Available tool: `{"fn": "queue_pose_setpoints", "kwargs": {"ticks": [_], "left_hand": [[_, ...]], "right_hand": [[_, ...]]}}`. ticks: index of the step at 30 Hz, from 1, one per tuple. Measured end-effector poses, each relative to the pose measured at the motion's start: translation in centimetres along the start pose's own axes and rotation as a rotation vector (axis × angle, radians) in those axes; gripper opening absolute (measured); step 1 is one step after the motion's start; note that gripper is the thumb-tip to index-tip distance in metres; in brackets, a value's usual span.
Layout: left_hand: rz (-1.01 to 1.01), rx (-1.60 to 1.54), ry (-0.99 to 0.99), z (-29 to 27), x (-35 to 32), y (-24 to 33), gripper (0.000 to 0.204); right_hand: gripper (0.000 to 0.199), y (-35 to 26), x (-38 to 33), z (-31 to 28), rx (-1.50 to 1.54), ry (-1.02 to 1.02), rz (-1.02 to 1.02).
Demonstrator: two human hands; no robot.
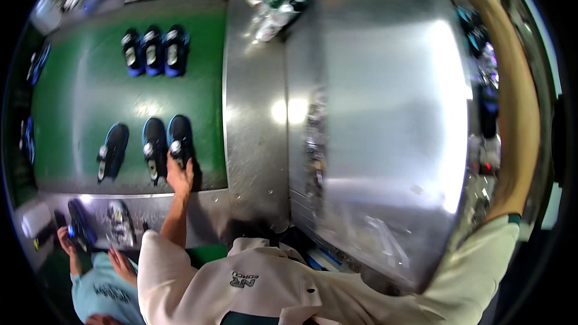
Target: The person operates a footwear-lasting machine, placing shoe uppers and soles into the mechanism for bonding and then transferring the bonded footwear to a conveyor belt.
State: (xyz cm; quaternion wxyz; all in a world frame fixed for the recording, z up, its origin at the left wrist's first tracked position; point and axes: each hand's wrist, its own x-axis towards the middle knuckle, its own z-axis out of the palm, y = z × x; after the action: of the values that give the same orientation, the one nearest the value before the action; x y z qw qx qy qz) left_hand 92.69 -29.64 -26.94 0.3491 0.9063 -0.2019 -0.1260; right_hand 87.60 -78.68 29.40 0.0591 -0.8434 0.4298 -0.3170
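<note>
**Currently: left hand on a dark shoe, right hand out of sight**

Left hand (180, 176) at the near end of the gripped shoe (179, 129): thumb to one side, fingers to the other, seemingly pinching the heel, though blur softens the detail. Right forearm (519, 120) stretches far out on the other side; its hand lies past the edge of view, so cannot tell whether spread or closed.

The gripped shoe lies on a green belt (201, 93), near its right edge. Beside it, a neighbouring shoe (154, 135); farther left, a slanted shoe (115, 144), set apart. Openings appear to face the wearer, which would explain the hold: the heel end meets the hand first. Near row probably sits there for easy reach.

Looks: black upper, rounded toe pointing away, blue trim along the edge, a pale patch at the tongue. No damage that I can make out.

Farther up the belt, a trio of shoes (153, 51), close-set and parallel, likely for tidy order. Rightward, a steel bench (391, 114); clear bottles (280, 15) beyond the belt's corner. Lower left, a co-worker (102, 295), hands near a dark blue shoe (83, 219).
</note>
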Motion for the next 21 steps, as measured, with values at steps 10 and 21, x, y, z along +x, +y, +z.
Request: {"fn": "queue_pose_setpoints", "kwargs": {"ticks": [10, 21], "left_hand": [[0.142, 0.175, -0.259, -1.4, 1.5, -0.8, 0.083], [-0.163, -0.997, -2.226, -7.7, -26.6, 34.6, 0.080]], "right_hand": [[0.044, 4.3, -12.6, -16.4, -0.041, 0.142, -0.191], [0.049, 7.9, -51.8, -31.3, 0.207, -0.235, -0.247]]}}
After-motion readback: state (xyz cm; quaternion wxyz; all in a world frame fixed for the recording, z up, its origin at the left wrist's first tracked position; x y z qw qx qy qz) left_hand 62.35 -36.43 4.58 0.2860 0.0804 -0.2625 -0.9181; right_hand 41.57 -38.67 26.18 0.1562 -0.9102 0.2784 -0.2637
